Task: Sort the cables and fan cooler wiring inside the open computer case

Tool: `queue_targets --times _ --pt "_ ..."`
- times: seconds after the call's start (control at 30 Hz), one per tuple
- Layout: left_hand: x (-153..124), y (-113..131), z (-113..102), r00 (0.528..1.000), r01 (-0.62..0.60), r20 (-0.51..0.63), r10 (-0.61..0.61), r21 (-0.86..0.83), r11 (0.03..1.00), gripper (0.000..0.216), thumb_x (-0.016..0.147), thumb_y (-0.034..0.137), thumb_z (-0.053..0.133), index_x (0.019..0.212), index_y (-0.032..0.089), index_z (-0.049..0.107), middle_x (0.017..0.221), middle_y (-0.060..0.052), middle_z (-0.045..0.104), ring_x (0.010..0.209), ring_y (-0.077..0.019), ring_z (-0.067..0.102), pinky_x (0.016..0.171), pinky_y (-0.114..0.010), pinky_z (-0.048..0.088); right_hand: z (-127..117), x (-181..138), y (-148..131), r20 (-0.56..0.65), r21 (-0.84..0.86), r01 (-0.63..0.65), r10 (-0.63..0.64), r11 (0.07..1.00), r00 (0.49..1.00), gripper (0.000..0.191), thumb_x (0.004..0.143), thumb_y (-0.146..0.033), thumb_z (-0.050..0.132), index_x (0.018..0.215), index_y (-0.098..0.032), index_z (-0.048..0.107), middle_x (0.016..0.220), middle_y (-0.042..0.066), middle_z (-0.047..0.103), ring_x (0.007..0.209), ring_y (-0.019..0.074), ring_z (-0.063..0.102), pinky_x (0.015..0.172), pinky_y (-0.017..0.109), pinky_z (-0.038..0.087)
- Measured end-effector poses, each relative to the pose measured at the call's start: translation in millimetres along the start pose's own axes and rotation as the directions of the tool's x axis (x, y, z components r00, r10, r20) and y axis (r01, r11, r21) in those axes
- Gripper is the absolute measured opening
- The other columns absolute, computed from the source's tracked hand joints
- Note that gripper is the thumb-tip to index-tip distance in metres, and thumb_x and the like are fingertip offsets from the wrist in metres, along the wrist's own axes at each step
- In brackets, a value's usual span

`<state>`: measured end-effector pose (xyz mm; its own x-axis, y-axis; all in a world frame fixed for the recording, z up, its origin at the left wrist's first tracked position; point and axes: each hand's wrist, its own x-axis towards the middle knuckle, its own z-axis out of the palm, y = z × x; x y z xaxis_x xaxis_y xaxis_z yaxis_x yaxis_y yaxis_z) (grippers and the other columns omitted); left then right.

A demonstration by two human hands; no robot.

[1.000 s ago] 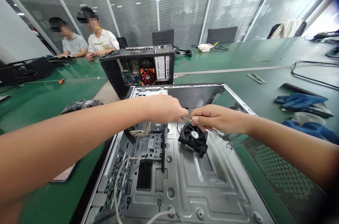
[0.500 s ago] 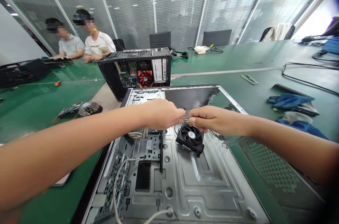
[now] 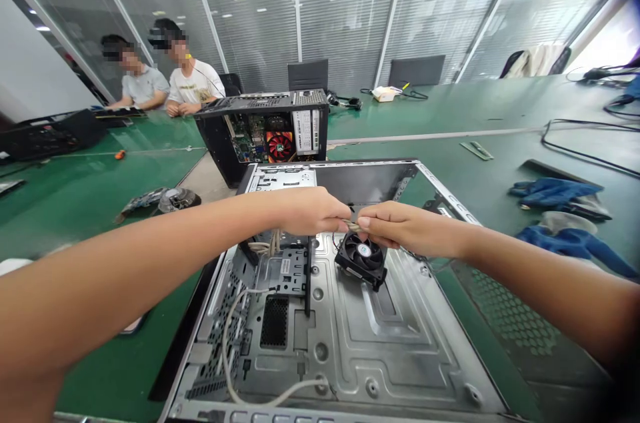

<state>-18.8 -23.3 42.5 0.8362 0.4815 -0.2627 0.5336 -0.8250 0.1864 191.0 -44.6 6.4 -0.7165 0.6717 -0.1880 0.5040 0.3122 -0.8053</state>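
My left hand [image 3: 320, 211] and my right hand [image 3: 400, 228] meet over an open computer case [image 3: 430, 359] lying on its side. Both are closed on a thin beige cable [image 3: 354, 226], a short stretch of which shows between the fingertips. Just below my right hand, a black cooling fan [image 3: 363, 256] lies tilted on the metal floor of the case. A metal drive bracket [image 3: 290, 273] stands left of the fan, with bundled beige cables [image 3: 273, 244] behind it. Another pale cable [image 3: 227, 349] loops along the near left of the case. My fingers hide the cable's ends.
Behind stands an upright computer tower [image 3: 215, 149] with a red fan. Blue gloves [image 3: 545, 193] and a perforated panel [image 3: 515, 316] lie to the right, a heatsink-like part [image 3: 177, 199] to the left. Two people [image 3: 193, 86] sit at the far left of the green table [image 3: 425, 123].
The view has shifted slightly, so the scene sits a little further right. My hands stay at the cable, and slightly more of it shows between them. The fan lies as before.
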Motion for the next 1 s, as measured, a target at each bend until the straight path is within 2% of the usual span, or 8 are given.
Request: queue_targets --times 0.17,0.27,0.43,0.57,0.67,0.8,0.87,1.0 --pt "1 -4 -3 0.999 -0.023 0.042 0.026 -0.066 0.998 0.026 0.095 0.033 0.037 0.084 0.019 0.056 0.072 0.0 0.057 0.062 -0.0134 0.046 0.062 -0.026 0.034 2 -1 0 -0.064 -0.128 0.039 -0.047 0.991 0.997 0.04 0.092 -0.052 0.036 0.079 -0.018 0.054 0.065 -0.001 0.044 0.059 0.0128 0.039 0.056 0.027 0.032" --pt "0 -5 -5 0.999 -0.021 0.044 0.026 -0.122 0.992 0.024 0.094 0.031 0.037 0.085 0.019 0.056 0.075 0.0 0.057 0.066 -0.0132 0.047 0.064 -0.025 0.036 2 0 -2 -0.094 -0.211 0.013 -0.033 0.977 0.995 0.039 0.091 -0.051 0.038 0.078 -0.018 0.053 0.068 0.0 0.047 0.063 0.0143 0.041 0.058 0.027 0.033" --pt "-2 -10 -14 0.992 -0.031 0.113 0.062 -0.263 0.964 0.022 0.092 0.029 0.039 0.087 0.018 0.057 0.074 0.0 0.057 0.069 -0.0132 0.049 0.068 -0.026 0.038 1 -1 -3 -0.14 -0.245 -0.005 -0.031 0.97 0.99 0.032 0.087 -0.05 0.048 0.095 -0.02 0.053 0.08 0.002 0.056 0.071 0.0162 0.047 0.063 0.028 0.036" --pt "-4 -13 -19 0.982 -0.017 0.168 0.082 -0.353 0.935 0.023 0.093 0.031 0.039 0.091 0.018 0.058 0.065 0.002 0.055 0.063 -0.0132 0.049 0.065 -0.026 0.039 1 -3 -4 -0.147 -0.271 0.003 -0.044 0.963 0.988 0.03 0.09 -0.049 0.043 0.085 -0.02 0.049 0.068 -0.002 0.051 0.062 0.0138 0.042 0.059 0.026 0.032" --pt "-4 -12 -19 0.987 -0.036 0.137 0.079 -0.293 0.955 0.022 0.092 0.032 0.041 0.088 0.018 0.058 0.066 0.002 0.057 0.063 -0.0134 0.05 0.065 -0.026 0.038 -1 -3 -4 -0.146 -0.255 0.046 -0.085 0.966 0.986 0.032 0.09 -0.049 0.042 0.077 -0.02 0.048 0.063 -0.003 0.045 0.059 0.0123 0.038 0.056 0.026 0.029" --pt "-1 -5 -13 0.999 -0.026 0.042 0.03 -0.094 0.995 0.019 0.091 0.03 0.044 0.087 0.019 0.06 0.075 -0.001 0.061 0.067 -0.0139 0.051 0.066 -0.026 0.037 -2 -3 -3 -0.143 -0.204 0.068 -0.099 0.977 0.985 0.034 0.089 -0.047 0.045 0.07 -0.02 0.047 0.062 -0.004 0.041 0.058 0.0112 0.035 0.055 0.025 0.028" --pt "1 0 -8 0.999 -0.006 0.032 0.006 0.001 1.0 0.021 0.092 0.03 0.043 0.089 0.02 0.06 0.075 -0.002 0.062 0.065 -0.0145 0.051 0.064 -0.027 0.036 -3 -3 -2 -0.132 -0.168 0.056 -0.079 0.984 0.988 0.034 0.088 -0.047 0.046 0.068 -0.02 0.045 0.061 -0.004 0.04 0.056 0.0104 0.034 0.054 0.025 0.027" --pt "3 8 0 0.989 0.151 -0.022 -0.149 0.134 0.979 0.028 0.093 0.036 0.038 0.099 0.019 0.059 0.075 -0.006 0.061 0.061 -0.0165 0.049 0.059 -0.029 0.035 -4 -2 0 -0.125 -0.125 0.013 -0.029 0.992 0.992 0.034 0.088 -0.047 0.044 0.069 -0.02 0.046 0.06 -0.004 0.042 0.053 0.0098 0.034 0.052 0.025 0.028"
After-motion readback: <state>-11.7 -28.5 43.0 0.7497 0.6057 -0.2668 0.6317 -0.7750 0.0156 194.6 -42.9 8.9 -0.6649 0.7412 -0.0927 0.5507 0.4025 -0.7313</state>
